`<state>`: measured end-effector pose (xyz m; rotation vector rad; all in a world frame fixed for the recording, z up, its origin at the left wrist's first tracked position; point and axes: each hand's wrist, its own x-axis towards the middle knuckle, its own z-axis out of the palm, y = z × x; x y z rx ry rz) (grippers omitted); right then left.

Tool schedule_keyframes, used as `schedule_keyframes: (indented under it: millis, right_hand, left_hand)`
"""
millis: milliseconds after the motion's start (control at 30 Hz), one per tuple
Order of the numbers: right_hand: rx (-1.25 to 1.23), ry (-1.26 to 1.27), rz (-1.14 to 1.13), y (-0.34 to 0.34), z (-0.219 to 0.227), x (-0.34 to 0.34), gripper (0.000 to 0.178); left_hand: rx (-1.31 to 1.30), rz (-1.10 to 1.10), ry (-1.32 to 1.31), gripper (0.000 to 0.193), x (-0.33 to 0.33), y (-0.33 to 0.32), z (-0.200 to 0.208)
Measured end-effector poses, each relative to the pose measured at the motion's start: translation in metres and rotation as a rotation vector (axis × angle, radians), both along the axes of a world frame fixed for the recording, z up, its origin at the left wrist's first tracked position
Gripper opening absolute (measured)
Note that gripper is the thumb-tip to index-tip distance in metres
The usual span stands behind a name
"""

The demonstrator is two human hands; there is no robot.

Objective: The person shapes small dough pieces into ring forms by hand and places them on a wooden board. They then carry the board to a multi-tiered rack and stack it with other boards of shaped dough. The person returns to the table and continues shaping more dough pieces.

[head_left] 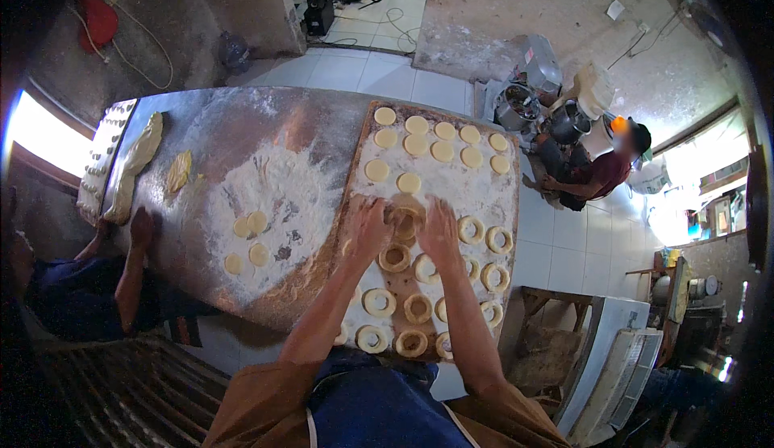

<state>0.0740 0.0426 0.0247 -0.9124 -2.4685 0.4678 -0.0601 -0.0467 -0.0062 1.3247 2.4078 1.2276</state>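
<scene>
My left hand and my right hand reach over the middle of a floured wooden board. Between them is a blurred, shaded round piece; whether it is dough or a cutter I cannot make out. The fingers of both hands curl in toward it and are partly hidden. Flat dough discs lie in rows on the far half of the board. Dough rings with open centres cover the near half, several partly under my forearms.
Left of the board, a metal table carries scattered flour, several dough discs and a long dough strip. A co-worker's arms rest at its left end. Another person sits at right near pots.
</scene>
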Motion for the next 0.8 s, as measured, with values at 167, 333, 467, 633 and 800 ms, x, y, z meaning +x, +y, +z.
schedule_keyframes:
  millis: [167, 333, 467, 633, 800]
  right_hand:
    - [0.175, 0.073, 0.151, 0.059, -0.041, -0.051, 0.039]
    - [-0.107, -0.162, 0.085, 0.077, -0.023, -0.068, 0.037]
    - [-0.355, 0.038, 0.068, 0.052, 0.011, -0.066, 0.034]
    - [-0.517, 0.084, 0.212, -0.084, -0.002, -0.127, 0.031]
    - [-0.393, -0.066, 0.288, -0.174, -0.007, -0.211, 0.024]
  left_hand:
    - [-0.036, 0.067, 0.004, 0.033, 0.009, 0.002, 0.013]
    - [0.057, 0.064, -0.112, 0.039, -0.024, -0.055, 0.031]
    - [0.177, 0.205, 0.059, 0.023, -0.080, -0.156, 0.037]
    - [0.158, 0.679, -0.306, 0.022, -0.139, -0.253, 0.028]
    - [0.225, 0.581, -0.172, 0.023, -0.157, -0.275, 0.016]
